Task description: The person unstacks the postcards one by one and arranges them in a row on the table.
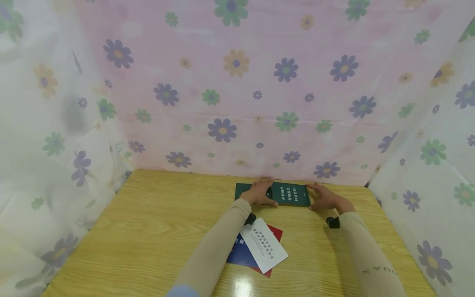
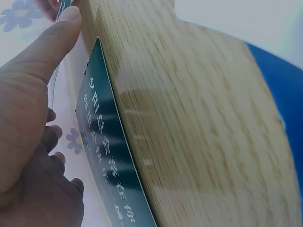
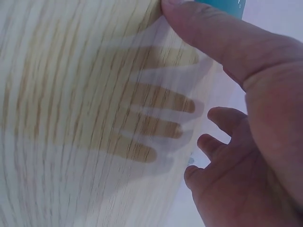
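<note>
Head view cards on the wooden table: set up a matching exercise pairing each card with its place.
Things:
1. dark green rectangular card with white lettering
2. white rectangular card with printed lines
3. red card
4. blue card

Places:
A. on top of the small pile, near the left forearm
B. by the flowered back cloth, between both hands
C. under the white card, peeking out on the left
D. under the white card, its corner showing on the right

Pairs: 1-B, 2-A, 3-D, 4-C
</note>
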Tool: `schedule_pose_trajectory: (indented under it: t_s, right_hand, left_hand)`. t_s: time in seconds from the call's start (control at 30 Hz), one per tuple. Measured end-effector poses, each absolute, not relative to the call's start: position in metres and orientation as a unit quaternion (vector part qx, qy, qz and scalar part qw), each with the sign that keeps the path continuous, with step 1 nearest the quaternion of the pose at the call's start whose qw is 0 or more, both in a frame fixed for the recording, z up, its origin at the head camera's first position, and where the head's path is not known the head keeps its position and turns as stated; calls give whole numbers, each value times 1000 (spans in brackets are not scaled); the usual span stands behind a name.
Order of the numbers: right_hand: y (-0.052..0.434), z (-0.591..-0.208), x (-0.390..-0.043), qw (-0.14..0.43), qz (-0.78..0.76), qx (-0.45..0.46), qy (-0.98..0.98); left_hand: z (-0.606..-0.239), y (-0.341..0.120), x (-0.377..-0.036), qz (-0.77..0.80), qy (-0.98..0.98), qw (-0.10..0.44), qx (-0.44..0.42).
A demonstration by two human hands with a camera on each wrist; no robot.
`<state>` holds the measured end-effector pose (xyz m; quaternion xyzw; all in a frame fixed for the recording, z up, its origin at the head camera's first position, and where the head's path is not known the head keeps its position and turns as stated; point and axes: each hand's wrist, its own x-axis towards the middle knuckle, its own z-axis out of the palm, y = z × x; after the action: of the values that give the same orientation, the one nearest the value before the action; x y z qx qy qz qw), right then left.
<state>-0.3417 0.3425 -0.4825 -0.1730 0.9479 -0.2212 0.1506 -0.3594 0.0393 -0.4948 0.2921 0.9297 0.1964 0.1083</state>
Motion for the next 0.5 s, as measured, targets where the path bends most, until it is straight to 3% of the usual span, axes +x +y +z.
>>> schedule_pose_trajectory:
  t_s: [0.5]
  right_hand:
    - [343,-477,-344,191,-215,-145,946]
  left_hand:
    - [-497,43,-364,158,938,115,287]
